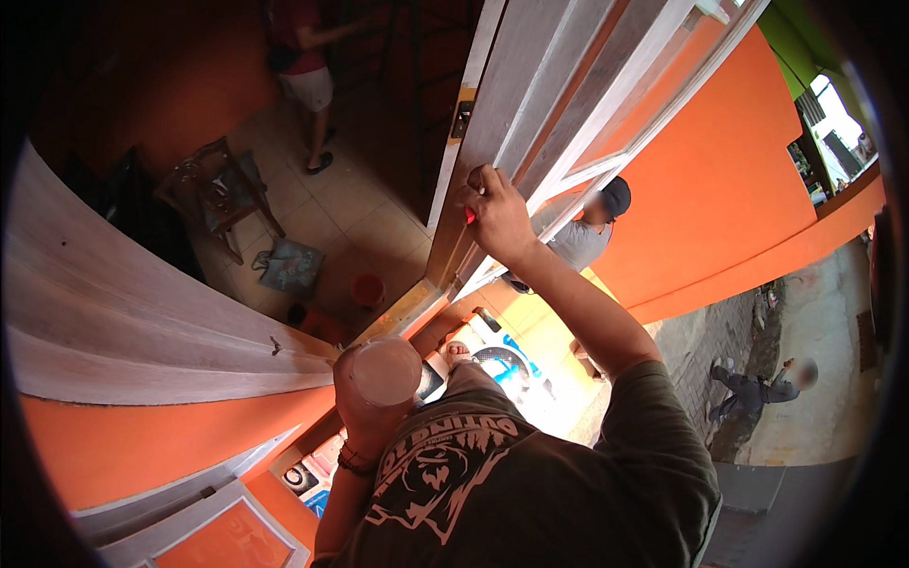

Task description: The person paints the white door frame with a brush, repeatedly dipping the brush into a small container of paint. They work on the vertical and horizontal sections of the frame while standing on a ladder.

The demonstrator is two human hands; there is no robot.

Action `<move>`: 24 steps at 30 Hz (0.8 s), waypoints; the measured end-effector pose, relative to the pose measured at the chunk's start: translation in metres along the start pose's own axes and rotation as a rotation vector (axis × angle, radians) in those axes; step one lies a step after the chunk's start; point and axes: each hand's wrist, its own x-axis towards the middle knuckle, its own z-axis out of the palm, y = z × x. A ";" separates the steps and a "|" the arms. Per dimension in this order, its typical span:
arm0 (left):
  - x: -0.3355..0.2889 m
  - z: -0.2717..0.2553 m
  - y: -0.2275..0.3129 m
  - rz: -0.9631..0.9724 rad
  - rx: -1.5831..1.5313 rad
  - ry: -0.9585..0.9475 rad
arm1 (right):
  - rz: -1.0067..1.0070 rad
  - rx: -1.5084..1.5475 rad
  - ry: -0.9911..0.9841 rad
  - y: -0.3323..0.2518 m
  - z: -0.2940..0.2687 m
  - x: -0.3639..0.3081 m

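Observation:
My right hand [502, 220] is raised against the edge of a wooden door [511, 104] coated in streaky white. Its fingers are closed around what looks like a paintbrush [470, 216]; only a bit of red handle shows, and the bristles are hidden. Lower down, in front of my chest, my left hand [356, 407] is wrapped round a round cup [388, 369]. Pale, pinkish-white content, likely paint, shows at its top. A metal latch plate [461, 119] sits in the door's edge above my right hand.
Another whitish door panel [151, 312] curves along the left. Inside the dim room are a wooden chair [218, 194], a grey bag [290, 265], a red bucket [368, 290] and a standing person [308, 85]. A person in a cap [582, 232] is behind the door; another [757, 390] is outside.

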 end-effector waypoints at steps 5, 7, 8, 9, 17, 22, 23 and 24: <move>-0.003 0.005 -0.004 -0.032 -0.044 0.011 | -0.091 -0.093 0.273 -0.013 -0.077 0.044; -0.004 0.006 -0.004 -0.043 -0.028 0.004 | -0.172 -0.122 0.303 -0.015 -0.073 0.039; -0.003 0.006 -0.002 -0.053 -0.011 -0.011 | -0.189 -0.139 0.283 -0.011 -0.065 0.031; -0.002 0.006 0.000 -0.063 0.010 -0.024 | -0.207 -0.153 0.264 -0.006 -0.053 0.023; 0.000 0.002 0.009 -0.031 -0.036 0.008 | -0.044 0.114 -0.165 0.001 0.047 -0.061; 0.004 0.004 0.006 0.013 -0.018 0.013 | 0.059 0.187 -0.152 0.012 0.038 -0.044; 0.006 0.002 0.014 0.012 0.008 0.002 | 0.053 0.109 -0.064 0.019 0.030 -0.033; 0.008 0.003 0.017 0.009 0.033 -0.008 | 0.066 0.111 -0.018 0.020 0.020 -0.025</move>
